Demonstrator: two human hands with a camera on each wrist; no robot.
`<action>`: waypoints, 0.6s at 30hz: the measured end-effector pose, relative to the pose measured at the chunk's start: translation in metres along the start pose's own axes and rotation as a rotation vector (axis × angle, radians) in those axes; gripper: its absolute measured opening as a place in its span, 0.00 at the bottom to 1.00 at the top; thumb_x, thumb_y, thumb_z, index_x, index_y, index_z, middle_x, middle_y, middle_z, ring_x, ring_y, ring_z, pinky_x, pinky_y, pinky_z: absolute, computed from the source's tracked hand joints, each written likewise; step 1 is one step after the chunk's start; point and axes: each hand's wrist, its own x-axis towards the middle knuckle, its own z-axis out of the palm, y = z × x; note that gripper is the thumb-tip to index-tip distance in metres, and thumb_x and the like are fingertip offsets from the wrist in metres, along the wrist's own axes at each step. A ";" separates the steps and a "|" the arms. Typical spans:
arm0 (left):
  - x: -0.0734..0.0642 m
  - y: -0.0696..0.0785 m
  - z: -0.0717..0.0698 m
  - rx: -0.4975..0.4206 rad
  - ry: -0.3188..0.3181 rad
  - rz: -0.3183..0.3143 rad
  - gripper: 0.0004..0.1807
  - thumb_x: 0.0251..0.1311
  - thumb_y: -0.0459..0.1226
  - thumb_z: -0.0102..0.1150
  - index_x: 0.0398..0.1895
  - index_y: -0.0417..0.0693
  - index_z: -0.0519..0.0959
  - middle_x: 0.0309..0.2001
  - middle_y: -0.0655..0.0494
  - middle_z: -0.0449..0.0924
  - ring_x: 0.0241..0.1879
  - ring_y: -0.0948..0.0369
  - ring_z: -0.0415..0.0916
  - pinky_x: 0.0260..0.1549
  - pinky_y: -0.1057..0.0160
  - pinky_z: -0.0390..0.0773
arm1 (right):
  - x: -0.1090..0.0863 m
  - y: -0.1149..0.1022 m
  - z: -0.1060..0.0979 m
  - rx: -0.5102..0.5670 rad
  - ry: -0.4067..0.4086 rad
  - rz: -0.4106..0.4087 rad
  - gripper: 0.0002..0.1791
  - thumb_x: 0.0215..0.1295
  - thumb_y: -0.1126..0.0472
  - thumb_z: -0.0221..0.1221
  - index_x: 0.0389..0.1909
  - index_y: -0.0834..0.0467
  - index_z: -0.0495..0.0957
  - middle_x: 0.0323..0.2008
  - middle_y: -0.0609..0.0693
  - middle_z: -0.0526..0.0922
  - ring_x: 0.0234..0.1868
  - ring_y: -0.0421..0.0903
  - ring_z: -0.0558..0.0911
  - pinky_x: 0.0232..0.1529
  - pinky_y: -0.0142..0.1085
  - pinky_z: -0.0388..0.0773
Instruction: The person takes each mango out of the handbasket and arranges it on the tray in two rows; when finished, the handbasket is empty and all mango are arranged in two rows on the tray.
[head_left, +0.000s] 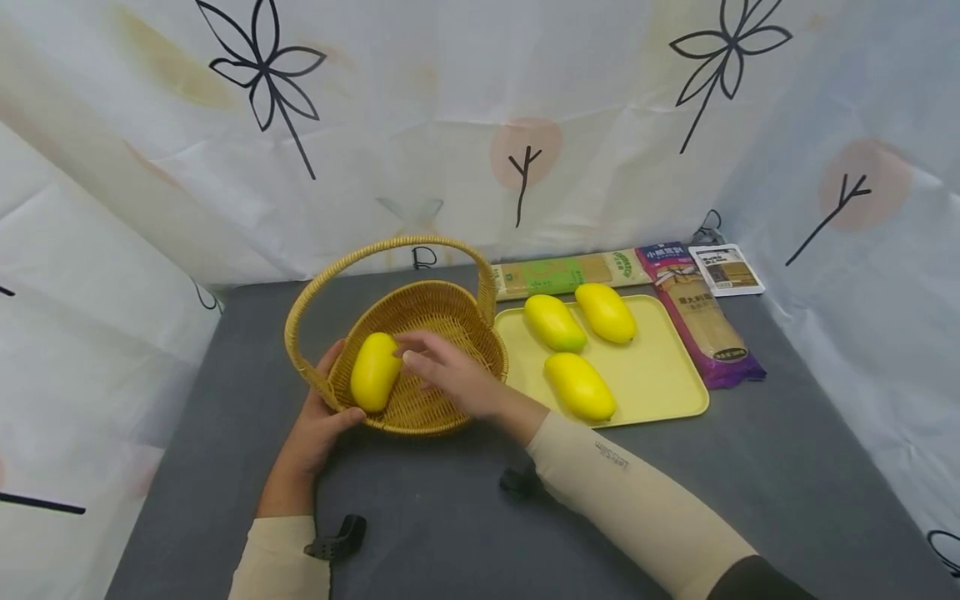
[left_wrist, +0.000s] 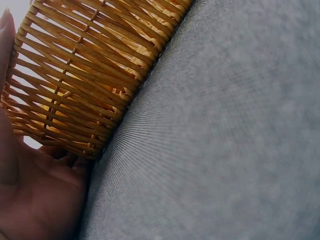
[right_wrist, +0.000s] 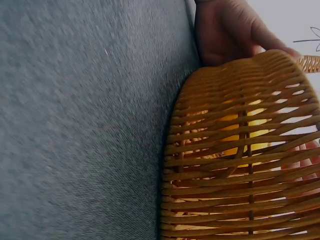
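A yellow mango [head_left: 375,372] lies at the left inside a woven wicker basket [head_left: 438,310] with a tall arched handle. My left hand [head_left: 318,429] grips the basket's left side, its thumb over the rim by the handle's foot; in the left wrist view its palm [left_wrist: 42,192] is against the weave. Over the basket, my right hand [head_left: 453,375] reaches in from the right, fingers loosely extended beside the mango; whether they touch it I cannot tell. Through the wicker wall [right_wrist: 240,190] in the right wrist view, some yellow shows.
Right of the basket, a pale yellow tray [head_left: 660,375] bears several things: a mango [head_left: 555,322], another mango [head_left: 606,313] and a third mango [head_left: 580,387]. Behind and beside it lie a green noodle packet [head_left: 562,273], a purple packet [head_left: 701,321] and a white-edged package [head_left: 727,270]. Patterned cloth [head_left: 450,125] encloses the grey table.
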 end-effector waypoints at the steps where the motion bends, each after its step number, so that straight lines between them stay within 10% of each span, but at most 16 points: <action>1: 0.000 0.000 0.000 0.000 0.000 -0.002 0.57 0.68 0.25 0.72 0.91 0.58 0.48 0.85 0.43 0.49 0.74 0.54 0.60 0.66 0.65 0.67 | 0.003 0.001 0.000 -0.007 0.004 0.003 0.43 0.85 0.35 0.49 0.82 0.66 0.61 0.75 0.67 0.69 0.70 0.63 0.76 0.63 0.62 0.77; 11: 0.001 0.000 0.001 -0.002 -0.018 0.008 0.56 0.70 0.26 0.70 0.91 0.57 0.47 0.86 0.42 0.45 0.74 0.55 0.60 0.65 0.66 0.70 | 0.030 0.017 -0.003 -0.273 0.023 0.034 0.39 0.79 0.45 0.65 0.83 0.54 0.65 0.77 0.52 0.70 0.71 0.54 0.74 0.63 0.46 0.78; 18: 0.001 0.003 0.002 -0.005 -0.025 0.002 0.55 0.71 0.26 0.70 0.91 0.57 0.46 0.86 0.43 0.45 0.74 0.55 0.61 0.64 0.66 0.71 | 0.047 0.025 0.000 -0.671 -0.085 -0.001 0.42 0.77 0.47 0.68 0.85 0.54 0.63 0.82 0.51 0.64 0.81 0.46 0.60 0.79 0.45 0.52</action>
